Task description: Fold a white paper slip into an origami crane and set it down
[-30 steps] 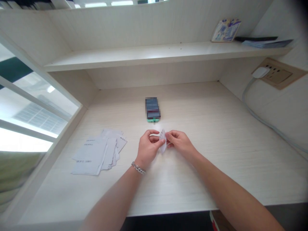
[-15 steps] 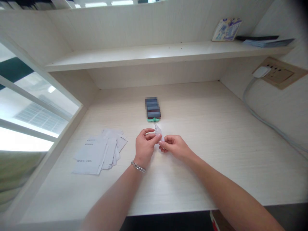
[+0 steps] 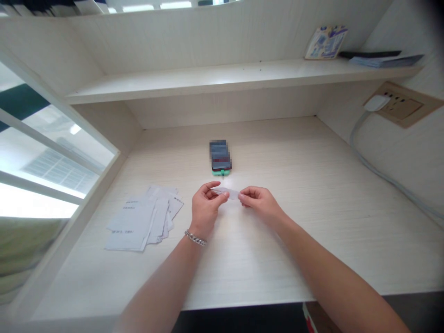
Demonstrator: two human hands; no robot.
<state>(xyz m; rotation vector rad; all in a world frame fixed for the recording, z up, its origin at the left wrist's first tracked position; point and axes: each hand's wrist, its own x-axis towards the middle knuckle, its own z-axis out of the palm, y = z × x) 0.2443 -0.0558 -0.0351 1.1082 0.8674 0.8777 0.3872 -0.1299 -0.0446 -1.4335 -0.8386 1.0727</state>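
Note:
A small white piece of paper [image 3: 231, 193] is stretched sideways between my two hands, a little above the desk. My left hand [image 3: 205, 203] pinches its left part between thumb and fingers, a bracelet [image 3: 195, 237] showing on that wrist. The right end is gripped by the fingertips of my right hand [image 3: 257, 202]. Just beyond the paper lies a phone [image 3: 220, 155] with a green edge at its near end; its screen is blurred out. Left of my left hand, a loose pile of white paper sheets [image 3: 138, 219] rests on the desk, some bearing printed lines.
A shelf [image 3: 208, 83] crosses the back above the desk [image 3: 312, 185]. It carries a small patterned packet [image 3: 326, 42] and flat booklets [image 3: 386, 60]. On the right wall, a white plug [image 3: 377, 103] sits in the socket panel [image 3: 405, 106], its cable [image 3: 385, 175] trailing down rightwards.
The paper has turned from a folded, upright position to lying sideways between the hands. My right hand has shifted slightly right and upward, and the left slightly left. The phone and pile are unmoved.

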